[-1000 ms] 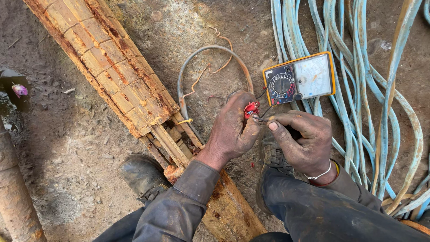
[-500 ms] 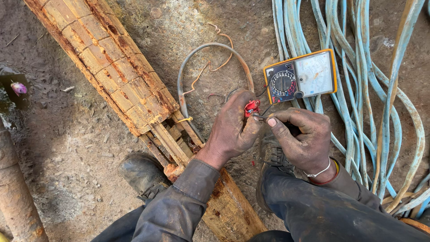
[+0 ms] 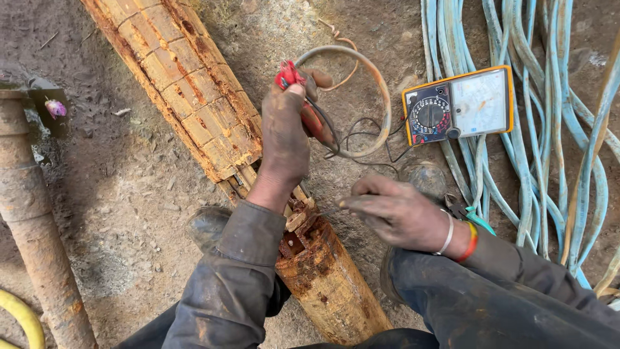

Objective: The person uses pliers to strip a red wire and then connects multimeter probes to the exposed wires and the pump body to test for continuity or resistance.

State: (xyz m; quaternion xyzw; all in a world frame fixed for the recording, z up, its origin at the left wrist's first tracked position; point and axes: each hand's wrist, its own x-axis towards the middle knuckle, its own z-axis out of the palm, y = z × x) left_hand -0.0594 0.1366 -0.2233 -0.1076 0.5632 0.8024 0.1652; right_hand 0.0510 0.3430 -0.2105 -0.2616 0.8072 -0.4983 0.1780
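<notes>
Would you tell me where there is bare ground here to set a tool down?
Bare dirt lies between the rusty pipe at left and the rusted cylinder. It is crowded on the right: the meter, its leads, the wire loop and blue cables fill the ground beyond the left hand and right hand.

The supporting surface is bare, compacted dirt ground [image 3: 129, 194] strewn with small stones. Lying directly on it: a long rust-stained cylindrical motor body [image 3: 213, 129] running diagonally; a yellow-cased analogue multimeter [image 3: 460, 105], face up, resting partly on a bundle of pale blue cables [image 3: 549, 129]; a grey looped cable [image 3: 368, 97]; a rusty pipe [image 3: 32, 220] at the left edge; a yellow hose [image 3: 19, 320] in the lower-left corner.
</notes>
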